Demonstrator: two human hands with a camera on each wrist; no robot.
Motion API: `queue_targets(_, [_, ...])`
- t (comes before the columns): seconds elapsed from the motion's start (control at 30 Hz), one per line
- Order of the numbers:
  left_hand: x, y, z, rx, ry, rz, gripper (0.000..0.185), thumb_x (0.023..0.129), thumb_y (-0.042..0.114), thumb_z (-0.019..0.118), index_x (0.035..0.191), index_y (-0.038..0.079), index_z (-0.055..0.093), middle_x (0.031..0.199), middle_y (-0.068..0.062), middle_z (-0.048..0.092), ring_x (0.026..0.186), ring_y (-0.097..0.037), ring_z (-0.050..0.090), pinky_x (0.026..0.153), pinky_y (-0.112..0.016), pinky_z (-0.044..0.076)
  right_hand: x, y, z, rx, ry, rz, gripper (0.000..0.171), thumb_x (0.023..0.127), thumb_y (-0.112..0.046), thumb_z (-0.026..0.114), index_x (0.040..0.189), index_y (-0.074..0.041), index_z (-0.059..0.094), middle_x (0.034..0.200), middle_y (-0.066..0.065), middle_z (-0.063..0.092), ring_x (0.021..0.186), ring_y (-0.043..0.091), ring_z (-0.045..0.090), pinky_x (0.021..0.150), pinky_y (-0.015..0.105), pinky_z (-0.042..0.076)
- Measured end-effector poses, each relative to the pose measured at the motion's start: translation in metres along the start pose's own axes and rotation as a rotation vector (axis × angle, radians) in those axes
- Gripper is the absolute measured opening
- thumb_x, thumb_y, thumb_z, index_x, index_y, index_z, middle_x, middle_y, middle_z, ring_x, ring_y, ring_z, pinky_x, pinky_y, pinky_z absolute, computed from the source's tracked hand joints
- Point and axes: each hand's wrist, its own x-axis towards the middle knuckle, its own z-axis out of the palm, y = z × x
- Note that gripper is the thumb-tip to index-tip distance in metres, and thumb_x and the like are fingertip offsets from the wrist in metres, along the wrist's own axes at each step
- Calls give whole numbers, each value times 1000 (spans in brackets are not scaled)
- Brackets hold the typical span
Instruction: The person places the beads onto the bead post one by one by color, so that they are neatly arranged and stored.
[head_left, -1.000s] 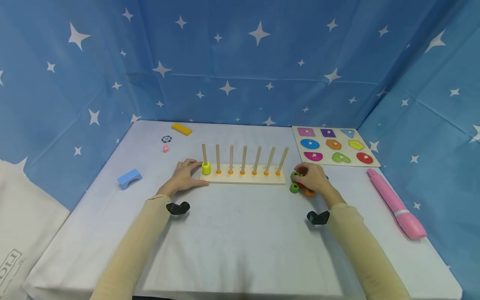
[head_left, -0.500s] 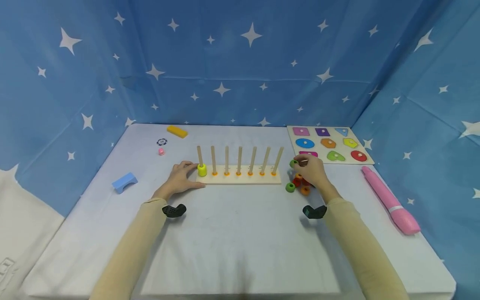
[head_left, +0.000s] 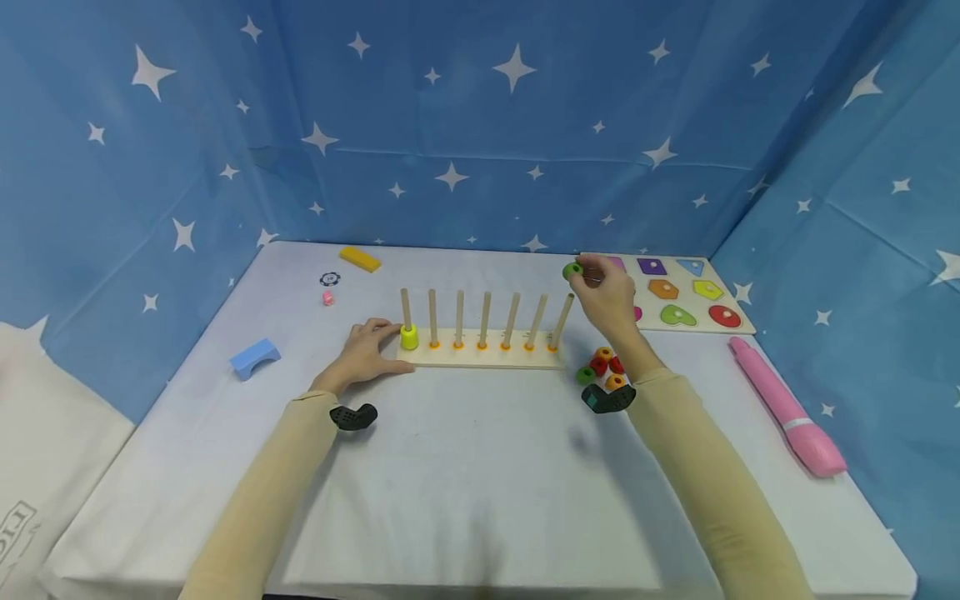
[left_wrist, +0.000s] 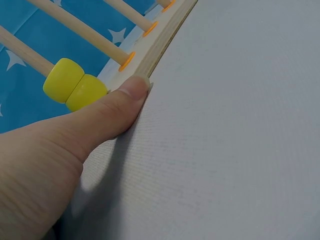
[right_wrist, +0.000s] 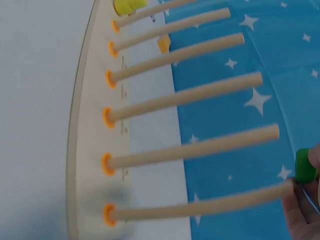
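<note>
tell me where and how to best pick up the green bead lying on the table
I'd pinch the green bead by its round outer wall, coming from above and a little from the left. It lies on the table with its hole facing roughly upward, leaving the wall exposed; a red bead crowds its far right side, while a gap shows at its left.

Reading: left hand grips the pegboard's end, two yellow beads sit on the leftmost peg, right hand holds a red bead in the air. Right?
Not quite: the bead in the right hand is green, not red, as the head view shows. The rest holds: left hand gripping the pegboard's end, two yellow beads on the leftmost peg.
</note>
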Motion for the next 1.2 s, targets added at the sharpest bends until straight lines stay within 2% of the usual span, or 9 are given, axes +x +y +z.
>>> queue_targets(0.23, [-1, 2, -2, 0, -8, -16, 93, 70, 52, 78, 144, 11, 39, 145, -14, 30, 124, -34, 26, 102, -53, 26, 5, -36, 25, 16, -114, -84, 28, 90, -13, 62, 113, 2, 62, 105, 13, 64, 97, 21, 63, 85, 31, 50])
queue_targets(0.53, [-1, 0, -2, -2, -6, -24, 94, 69, 54, 78, 144, 11, 39, 145, -14, 30, 124, -33, 27, 102, -53, 28, 4, -63, 59, 51, -255, -166, 28, 89, -11, 64, 115, 0, 60, 104, 10, 65, 94, 18, 63, 82, 26, 50])
queue_targets(0.97, [0, 3, -2, 1, -21, -39, 95, 70, 56, 76, 145, 13, 38, 145, -13, 30, 123, -32, 27, 101, -52, 29, 1, -92, 108, 118, -367, -253, 28, 88, -7, 64, 114, 1, 60, 106, 11, 65, 92, 18, 64, 80, 22, 50])
queue_targets(1.2, [1, 3, -3, -7, -24, -52, 94, 70, 56, 76, 145, 15, 38, 146, -12, 30, 124, -31, 26, 101, -52, 28, 0, -100, 123, 75, -410, -306, 26, 88, -11, 65, 112, -1, 63, 104, 9, 67, 91, 16, 64, 82, 24, 50])
